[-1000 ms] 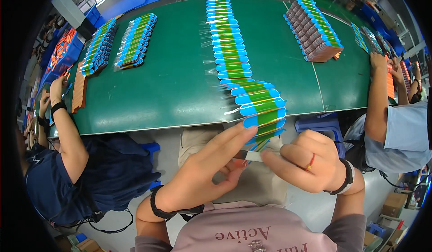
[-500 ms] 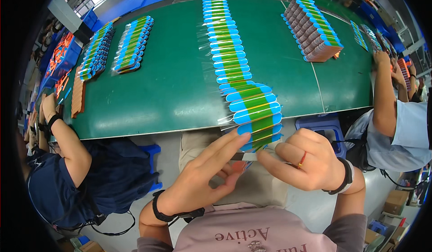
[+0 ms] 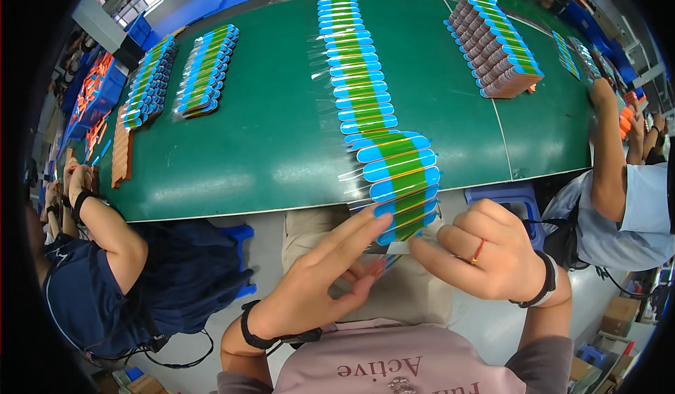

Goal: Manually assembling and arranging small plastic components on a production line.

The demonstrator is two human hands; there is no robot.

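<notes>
A long overlapping row of flat, round-ended blue-and-green strips (image 3: pixel 401 172) in clear plastic sleeves runs down the table and hangs over its near edge. My left hand (image 3: pixel 316 267) lies along the left side of the row's near end, fingers stretched out, fingertips touching the strips and thumb apart. On the other side, my right hand (image 3: pixel 485 253) is closed, with curled fingers and its index fingertip and thumb at the lowest strip's clear end. What the thumb presses is partly hidden. Something reddish and blue shows beneath the left fingers.
Two stacks of similar strips (image 3: pixel 207 70) stand at the left, beside a blue bin (image 3: pixel 105 92) of orange pieces. A taller stack (image 3: pixel 496 46) is at the right. Co-workers sit on both sides, an arm (image 3: pixel 105 236) at left and another (image 3: pixel 610 155) at right.
The lowest strip now shows more fully, and the clear end below it has tilted. My right hand has shifted slightly right; my left hand stays nearly in place.
</notes>
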